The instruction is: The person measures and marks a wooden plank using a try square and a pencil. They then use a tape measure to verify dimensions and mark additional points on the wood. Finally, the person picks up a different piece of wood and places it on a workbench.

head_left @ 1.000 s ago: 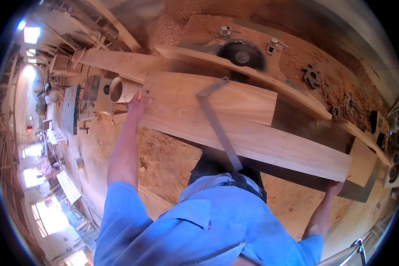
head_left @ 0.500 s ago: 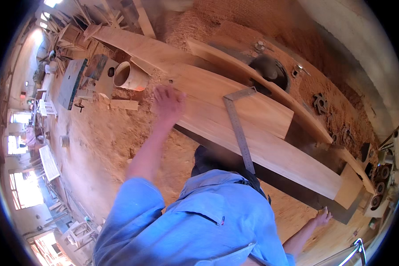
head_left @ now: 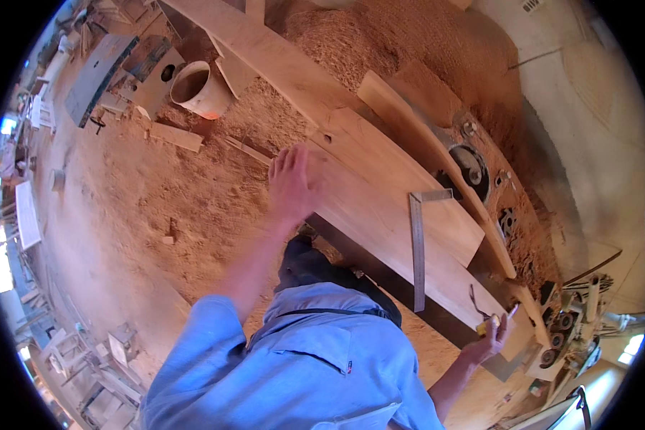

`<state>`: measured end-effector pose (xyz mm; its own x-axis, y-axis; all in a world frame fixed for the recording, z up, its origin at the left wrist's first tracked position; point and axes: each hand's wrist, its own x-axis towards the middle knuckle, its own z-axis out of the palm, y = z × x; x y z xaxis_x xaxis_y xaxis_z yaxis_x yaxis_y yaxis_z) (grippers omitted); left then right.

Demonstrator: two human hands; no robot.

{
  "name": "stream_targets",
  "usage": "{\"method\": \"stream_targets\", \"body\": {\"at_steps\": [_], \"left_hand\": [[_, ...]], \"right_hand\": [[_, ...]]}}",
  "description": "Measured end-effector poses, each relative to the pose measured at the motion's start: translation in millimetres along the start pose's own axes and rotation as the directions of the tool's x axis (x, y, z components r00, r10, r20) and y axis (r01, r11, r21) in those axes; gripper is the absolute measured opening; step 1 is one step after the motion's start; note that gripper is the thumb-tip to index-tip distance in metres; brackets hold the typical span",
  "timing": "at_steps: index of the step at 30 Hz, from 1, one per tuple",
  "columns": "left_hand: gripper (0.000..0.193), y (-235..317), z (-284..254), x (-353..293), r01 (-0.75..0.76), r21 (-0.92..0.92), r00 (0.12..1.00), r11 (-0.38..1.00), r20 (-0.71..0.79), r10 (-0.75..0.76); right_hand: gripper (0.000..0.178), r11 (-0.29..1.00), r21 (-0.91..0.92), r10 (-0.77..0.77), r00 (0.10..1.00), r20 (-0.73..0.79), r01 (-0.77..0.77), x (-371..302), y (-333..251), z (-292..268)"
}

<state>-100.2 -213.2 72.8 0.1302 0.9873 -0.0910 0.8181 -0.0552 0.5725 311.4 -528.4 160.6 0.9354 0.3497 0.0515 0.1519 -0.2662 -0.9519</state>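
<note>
A long pale wooden board (head_left: 380, 222) lies across a dark metal machine table (head_left: 444, 319), with a second board (head_left: 394, 168) alongside it. A metal try square (head_left: 418, 251) rests over both, its long blade reaching past the near board's edge. At the board's left part, my left hand (head_left: 294, 183) lies on it, palm down and fingers stretched out. Over the board's right end, my right hand (head_left: 489, 344) is closed on a small yellow object (head_left: 489, 326) with a dark cord loop, possibly a tape measure. A thin, light tip shows by its fingers.
Behind the boards runs a curved wooden fence (head_left: 437, 168), and beyond it sits a sawdust-covered ledge with cutter heads (head_left: 507, 221). A white bucket (head_left: 218, 100) stands on the sawdust-strewn floor at upper left. Near it lie wood offcuts (head_left: 175, 136) and a dark machine table (head_left: 100, 75).
My right hand has come up from beside the table's right end to above the board, where the yellow object now shows in it. The head view has turned; my left hand stays on the board.
</note>
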Motion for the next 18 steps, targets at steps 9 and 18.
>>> {"method": "stream_targets", "body": {"at_steps": [9, 18], "left_hand": [[0.088, -104.4, 18.1, 60.7, 0.277, -0.806, 0.900, 0.522, 0.409, 0.153], [0.078, -138.2, 77.6, 60.4, 0.421, -0.907, 0.894, -0.019, 0.412, 0.178]], "right_hand": [[0.052, 0.978, -0.116, -0.104, 0.887, 0.451, 0.173, -101.6, -24.2, 107.2], [0.050, 0.976, -0.220, 0.138, 0.809, 0.572, -0.011, -160.3, -59.4, 166.1]]}}
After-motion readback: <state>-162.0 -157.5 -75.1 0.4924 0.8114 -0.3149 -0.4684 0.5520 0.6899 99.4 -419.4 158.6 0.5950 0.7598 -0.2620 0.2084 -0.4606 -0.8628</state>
